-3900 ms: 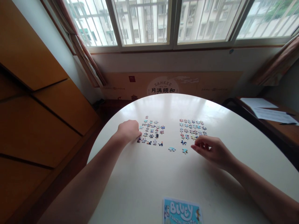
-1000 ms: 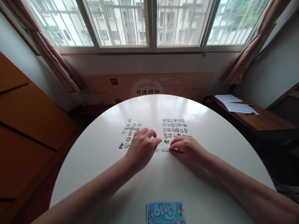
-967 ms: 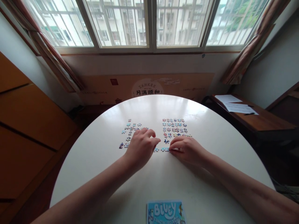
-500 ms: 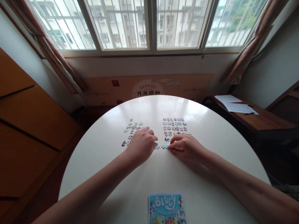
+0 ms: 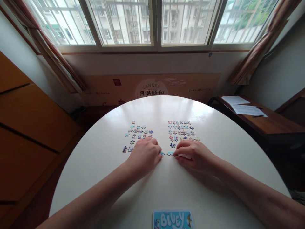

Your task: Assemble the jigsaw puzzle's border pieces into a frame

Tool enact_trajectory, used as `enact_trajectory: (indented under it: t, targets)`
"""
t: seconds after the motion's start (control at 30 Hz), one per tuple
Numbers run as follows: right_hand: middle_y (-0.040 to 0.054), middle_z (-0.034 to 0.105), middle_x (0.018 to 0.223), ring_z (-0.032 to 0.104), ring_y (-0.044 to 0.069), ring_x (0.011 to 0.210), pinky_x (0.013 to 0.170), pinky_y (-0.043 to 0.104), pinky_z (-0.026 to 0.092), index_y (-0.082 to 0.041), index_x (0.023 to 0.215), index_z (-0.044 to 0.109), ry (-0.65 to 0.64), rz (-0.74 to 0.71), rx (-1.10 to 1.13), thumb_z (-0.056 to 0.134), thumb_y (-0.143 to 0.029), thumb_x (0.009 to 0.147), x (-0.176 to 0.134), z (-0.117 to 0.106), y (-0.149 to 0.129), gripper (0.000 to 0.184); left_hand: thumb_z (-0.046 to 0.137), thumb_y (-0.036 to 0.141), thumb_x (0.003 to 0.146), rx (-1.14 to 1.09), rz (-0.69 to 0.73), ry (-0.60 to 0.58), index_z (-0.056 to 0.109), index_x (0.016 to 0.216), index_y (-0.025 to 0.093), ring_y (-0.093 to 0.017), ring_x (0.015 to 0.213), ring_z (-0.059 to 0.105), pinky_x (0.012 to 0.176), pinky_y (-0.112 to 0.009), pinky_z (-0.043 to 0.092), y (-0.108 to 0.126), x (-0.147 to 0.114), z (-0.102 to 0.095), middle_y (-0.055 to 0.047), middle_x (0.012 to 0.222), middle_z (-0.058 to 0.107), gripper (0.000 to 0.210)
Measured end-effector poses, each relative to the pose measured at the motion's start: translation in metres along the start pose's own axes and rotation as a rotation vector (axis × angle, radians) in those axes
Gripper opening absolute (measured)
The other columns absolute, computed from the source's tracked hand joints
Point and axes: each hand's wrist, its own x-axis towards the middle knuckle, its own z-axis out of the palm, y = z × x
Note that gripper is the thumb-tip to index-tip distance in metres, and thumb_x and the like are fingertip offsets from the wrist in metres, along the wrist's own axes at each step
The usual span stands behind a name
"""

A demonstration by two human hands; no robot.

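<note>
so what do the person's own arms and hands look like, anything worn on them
The bare, ungloved left hand and bare, ungloved right hand show no ring, watch or bracelet. The slim, bare left forearm and slim, bare right forearm show no sleeve.

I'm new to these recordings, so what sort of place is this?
Probably a room in a home: there are curtains beside a barred window, and a white table holds jigsaw pieces.

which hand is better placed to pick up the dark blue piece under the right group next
Probably the right hand: it is close beside the dark blue piece, at the light blue pieces just below. The left hand is farther off, by another light blue piece.
</note>
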Motion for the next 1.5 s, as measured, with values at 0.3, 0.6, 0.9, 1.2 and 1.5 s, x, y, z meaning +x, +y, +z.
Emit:
enact_trajectory:
  t: [0.3, 0.6, 0.9, 1.2, 1.5]
  targets:
    - [0.004, 0.077, 0.095, 0.071, 0.016, 0.082, 0.072, 0.029, 0.052, -0.025, 0.099, 0.078, 0.131, 0.014, 0.054, 0.059, -0.025, 0.096, -0.002, -0.003, 0.003, 0.019, 0.06, 0.02, 0.092, -0.027, 0.027, 0.036, 0.075, 0.081, 0.019, -0.023, 0.089, 0.064, 0.09, -0.042, 0.049, -0.001, 0.001, 0.005, -0.006, 0.092, 0.073, 0.018]
    - [0.0027, 0.072, 0.077, 0.061, 0.012, 0.062, 0.06, 0.026, 0.046, -0.022, 0.093, 0.078, 0.226, 0.078, 0.076, 0.059, -0.025, 0.096, -0.003, -0.008, 0.0, 0.02, 0.065, 0.021, 0.089, -0.074, -0.04, 0.024, 0.079, 0.088, 0.02, -0.025, 0.094, 0.064, 0.092, -0.043, 0.05, 0.0, 0.0, 0.006, -0.007, 0.096, 0.074, 0.015]
    - [0.0048, 0.074, 0.08, 0.065, 0.015, 0.064, 0.06, 0.027, 0.05, -0.023, 0.095, 0.078, 0.191, 0.064, 0.088, 0.057, -0.028, 0.098, -0.005, -0.003, 0.001, 0.022, 0.06, 0.016, 0.091, 0.053, -0.073, 0.085, 0.075, 0.084, 0.016, -0.026, 0.093, 0.062, 0.086, -0.043, 0.05, 0.0, 0.001, 0.015, -0.011, 0.094, 0.071, 0.016]
    - [0.004, 0.074, 0.079, 0.064, 0.014, 0.061, 0.059, 0.027, 0.051, -0.024, 0.096, 0.078, 0.173, 0.053, 0.096, 0.058, -0.027, 0.097, -0.007, 0.002, 0.003, 0.02, 0.058, 0.012, 0.092, 0.096, -0.091, 0.205, 0.074, 0.081, 0.015, -0.024, 0.087, 0.06, 0.077, -0.04, 0.049, -0.003, 0.006, 0.019, -0.01, 0.09, 0.069, 0.02]
    - [0.003, 0.072, 0.075, 0.057, 0.011, 0.054, 0.053, 0.026, 0.046, -0.022, 0.094, 0.077, 0.219, 0.08, 0.12, 0.058, -0.027, 0.096, -0.008, -0.007, 0.005, 0.02, 0.053, 0.026, 0.098, 0.173, -0.4, 0.556, 0.074, 0.091, 0.019, -0.022, 0.083, 0.063, 0.062, -0.03, 0.04, -0.062, -0.01, -0.031, -0.007, 0.089, 0.072, 0.024]
